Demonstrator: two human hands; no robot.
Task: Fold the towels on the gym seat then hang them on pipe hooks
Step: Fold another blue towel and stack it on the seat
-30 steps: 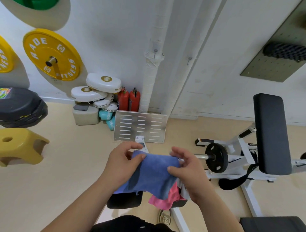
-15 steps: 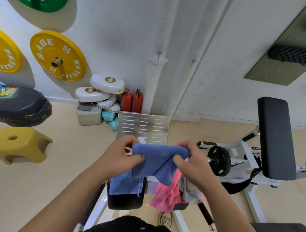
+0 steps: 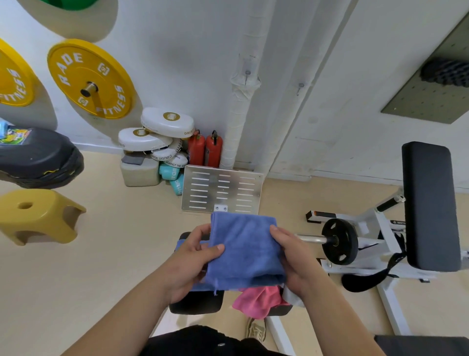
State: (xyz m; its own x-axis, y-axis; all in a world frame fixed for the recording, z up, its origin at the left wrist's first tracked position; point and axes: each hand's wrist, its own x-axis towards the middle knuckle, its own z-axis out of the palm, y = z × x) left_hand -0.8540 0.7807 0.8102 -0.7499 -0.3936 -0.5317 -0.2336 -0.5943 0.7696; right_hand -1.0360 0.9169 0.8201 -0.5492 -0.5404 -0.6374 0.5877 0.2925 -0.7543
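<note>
Now I see the blue towel squared into a flat folded rectangle, not sagging like half a second ago. Left hand pinches its left edge, thumb on top; right hand clamps the right edge. Both hold it above the gym seat, with the pink towel underneath, possibly a pale cloth beside that.

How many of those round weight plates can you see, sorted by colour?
Yellow weight plates: 2
Green weight plate: 1, cut off by the picture's top edge
Black weight plate: 1
Total: 4
</note>
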